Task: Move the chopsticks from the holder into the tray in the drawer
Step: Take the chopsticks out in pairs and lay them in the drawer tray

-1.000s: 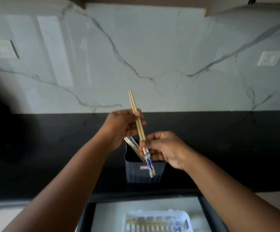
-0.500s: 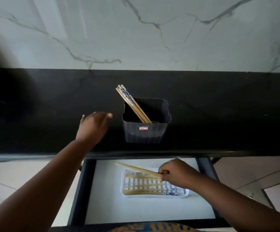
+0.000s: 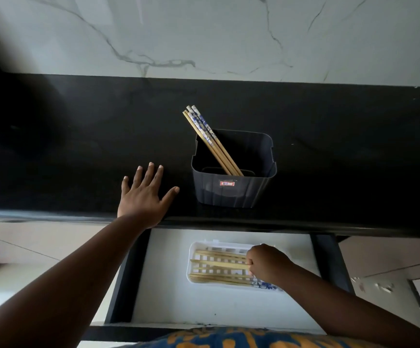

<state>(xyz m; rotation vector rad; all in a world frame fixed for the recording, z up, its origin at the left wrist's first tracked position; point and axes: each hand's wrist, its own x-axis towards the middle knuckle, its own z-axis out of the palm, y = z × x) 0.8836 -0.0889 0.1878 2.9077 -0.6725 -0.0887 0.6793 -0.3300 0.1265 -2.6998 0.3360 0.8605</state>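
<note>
Right hand (image 3: 266,262) grips chopsticks (image 3: 220,264) over the near tray (image 3: 193,249). Left hand (image 3: 145,194) rests open, flat on the tabletop (image 3: 78,146), left of the holder (image 3: 234,192).

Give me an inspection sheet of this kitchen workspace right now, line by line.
Surface: black countertop, bare apart from the holder.
Job's things: holder with chopsticks leaning left; tray in the open drawer with several chopsticks laid flat.
Clutter: nothing seen.
Hands: left hand flat on the counter, empty; right hand pinching a pair over the tray.
Cables: nothing seen.
Surroundings: marble backsplash.
</note>
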